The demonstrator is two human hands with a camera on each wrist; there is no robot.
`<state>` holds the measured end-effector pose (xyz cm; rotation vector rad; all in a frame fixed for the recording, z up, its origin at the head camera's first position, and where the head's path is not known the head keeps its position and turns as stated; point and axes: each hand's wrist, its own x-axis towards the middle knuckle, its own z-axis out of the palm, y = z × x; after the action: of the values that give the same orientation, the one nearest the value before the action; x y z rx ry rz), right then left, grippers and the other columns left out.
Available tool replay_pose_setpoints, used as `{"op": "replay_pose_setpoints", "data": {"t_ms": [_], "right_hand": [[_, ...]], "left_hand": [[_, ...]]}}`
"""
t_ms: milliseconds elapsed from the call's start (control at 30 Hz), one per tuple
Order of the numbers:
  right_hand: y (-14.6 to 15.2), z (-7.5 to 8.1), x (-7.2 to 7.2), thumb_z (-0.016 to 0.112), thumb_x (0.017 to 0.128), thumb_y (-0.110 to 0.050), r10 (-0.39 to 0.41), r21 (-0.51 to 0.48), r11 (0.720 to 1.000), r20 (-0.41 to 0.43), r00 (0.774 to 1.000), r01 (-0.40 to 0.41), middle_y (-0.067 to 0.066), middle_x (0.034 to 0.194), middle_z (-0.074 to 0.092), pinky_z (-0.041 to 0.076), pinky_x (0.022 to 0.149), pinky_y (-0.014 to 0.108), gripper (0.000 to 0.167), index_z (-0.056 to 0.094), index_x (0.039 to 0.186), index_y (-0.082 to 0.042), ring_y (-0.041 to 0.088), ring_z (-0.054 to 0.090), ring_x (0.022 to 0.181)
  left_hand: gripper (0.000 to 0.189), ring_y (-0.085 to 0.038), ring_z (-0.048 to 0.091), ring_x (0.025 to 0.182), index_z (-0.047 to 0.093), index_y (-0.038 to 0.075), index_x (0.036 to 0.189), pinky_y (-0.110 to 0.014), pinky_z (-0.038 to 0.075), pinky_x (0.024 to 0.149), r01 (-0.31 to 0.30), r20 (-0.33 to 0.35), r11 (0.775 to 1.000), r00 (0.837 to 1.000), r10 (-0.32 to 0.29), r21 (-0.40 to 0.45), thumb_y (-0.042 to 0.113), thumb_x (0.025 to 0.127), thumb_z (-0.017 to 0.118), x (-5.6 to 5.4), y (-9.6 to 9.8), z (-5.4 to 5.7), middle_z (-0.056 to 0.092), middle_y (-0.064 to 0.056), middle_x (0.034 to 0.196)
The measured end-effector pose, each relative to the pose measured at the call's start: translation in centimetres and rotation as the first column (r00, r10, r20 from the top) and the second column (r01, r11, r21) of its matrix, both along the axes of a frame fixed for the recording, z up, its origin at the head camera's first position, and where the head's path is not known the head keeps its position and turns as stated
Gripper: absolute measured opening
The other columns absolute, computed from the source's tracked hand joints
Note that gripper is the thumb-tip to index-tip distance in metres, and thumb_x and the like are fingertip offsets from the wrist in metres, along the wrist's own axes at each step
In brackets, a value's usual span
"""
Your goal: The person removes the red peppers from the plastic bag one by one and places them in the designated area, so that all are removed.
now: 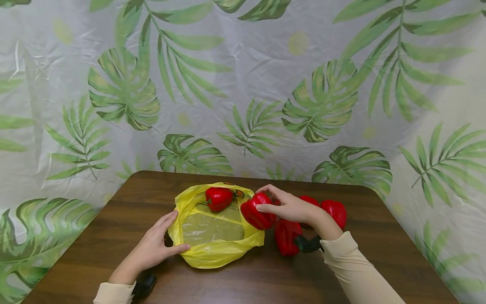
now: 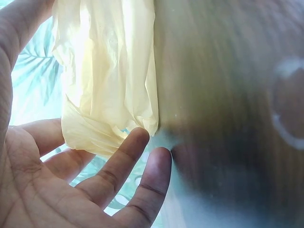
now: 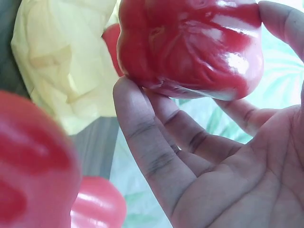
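A yellow plastic bag point(image 1: 212, 253) stands on the table with its mouth spread upward. Inside, near the far rim, lies a red bell pepper point(image 1: 219, 199). My left hand point(image 1: 153, 242) holds the bag's left side, thumb at the front rim and fingers farther back. In the left wrist view, some fingers go behind the yellow plastic point(image 2: 107, 71), while two stand apart. At the bag's right rim, my right hand point(image 1: 286, 206) grips another red bell pepper point(image 1: 258, 212) between thumb and fingers. The right wrist view shows this pepper's point(image 3: 190, 47) lobed end above the palm.
Right of the bag, a red bell pepper point(image 1: 287, 237) lies beneath my right wrist. More red peppers, one of them a pepper point(image 1: 334, 213) at the far right, sit behind the forearm, partly hidden. A leaf-patterned curtain point(image 1: 243, 84) hangs behind the brown wooden table point(image 1: 152, 185).
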<state>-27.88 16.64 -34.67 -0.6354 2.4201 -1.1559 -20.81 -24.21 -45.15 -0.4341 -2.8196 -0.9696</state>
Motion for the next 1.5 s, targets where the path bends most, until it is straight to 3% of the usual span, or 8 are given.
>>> {"op": "replay_pose_setpoints", "data": {"t_ms": [333, 467, 700, 967, 1233, 1500], "right_hand": [[2.9, -0.1, 1.2, 0.065, 0.106, -0.048, -0.03, 0.045, 0.998, -0.059, 0.998, 0.033, 0.014, 0.135, 0.059, 0.061, 0.089, 0.044, 0.057, 0.044, 0.153, -0.024, 0.026, 0.065, 0.109], [3.9, -0.2, 1.7, 0.064, 0.106, -0.048, -0.048, 0.041, 0.998, -0.069, 0.996, 0.051, 0.016, 0.134, 0.059, 0.06, 0.086, 0.042, 0.057, 0.044, 0.154, -0.024, 0.025, 0.066, 0.103], [5.7, -0.3, 2.4, 0.066, 0.106, -0.048, -0.1, 0.023, 0.995, -0.049, 0.994, 0.101, 0.015, 0.136, 0.058, 0.064, 0.09, 0.043, 0.059, 0.042, 0.155, -0.025, 0.025, 0.068, 0.11], [7.7, -0.4, 2.8, 0.064, 0.108, -0.043, -0.11, 0.0, 0.994, -0.023, 0.994, 0.11, 0.019, 0.136, 0.056, 0.064, 0.09, 0.042, 0.061, 0.039, 0.157, -0.018, 0.025, 0.07, 0.108], [9.7, -0.5, 3.0, 0.06, 0.111, -0.038, -0.106, -0.001, 0.994, -0.038, 0.994, 0.106, 0.018, 0.131, 0.065, 0.061, 0.076, 0.038, 0.057, 0.038, 0.156, -0.013, 0.027, 0.069, 0.097], [11.5, -1.2, 3.5, 0.058, 0.112, -0.034, -0.122, -0.043, 0.991, 0.04, 0.992, 0.123, 0.022, 0.142, 0.059, 0.065, 0.083, 0.044, 0.057, 0.035, 0.156, -0.008, 0.028, 0.072, 0.108]], "left_hand": [[0.11, -0.052, 0.044, 0.151, 0.039, -0.005, 0.163, -0.069, 0.043, 0.117, 0.0, -0.009, 1.0, 1.0, 0.0, -0.005, 0.051, 0.084, 0.09, 0.0, 0.0, 0.0, 0.041, -0.027, 0.168], [0.11, -0.052, 0.044, 0.151, 0.039, -0.006, 0.163, -0.069, 0.043, 0.116, 0.0, -0.008, 1.0, 1.0, 0.0, -0.008, 0.051, 0.084, 0.09, 0.0, 0.1, 0.0, 0.041, -0.027, 0.168], [0.111, -0.052, 0.043, 0.151, 0.038, -0.005, 0.163, -0.07, 0.043, 0.116, 0.002, -0.015, 1.0, 1.0, -0.002, -0.001, 0.053, 0.084, 0.09, -0.1, 0.1, -0.1, 0.04, -0.028, 0.168], [0.112, -0.053, 0.043, 0.152, 0.037, -0.004, 0.164, -0.07, 0.042, 0.116, 0.001, -0.016, 1.0, 1.0, -0.001, -0.004, 0.054, 0.083, 0.09, -0.1, 0.0, -0.2, 0.04, -0.027, 0.168], [0.113, -0.052, 0.043, 0.152, 0.037, -0.004, 0.164, -0.07, 0.042, 0.117, -0.001, -0.015, 1.0, 1.0, 0.001, -0.006, 0.055, 0.084, 0.09, 0.0, -0.1, -0.1, 0.04, -0.027, 0.168], [0.113, -0.052, 0.042, 0.152, 0.037, -0.004, 0.164, -0.07, 0.042, 0.117, -0.002, -0.005, 1.0, 1.0, 0.001, -0.01, 0.056, 0.083, 0.089, -0.1, -0.1, -0.2, 0.039, -0.027, 0.169]]}}
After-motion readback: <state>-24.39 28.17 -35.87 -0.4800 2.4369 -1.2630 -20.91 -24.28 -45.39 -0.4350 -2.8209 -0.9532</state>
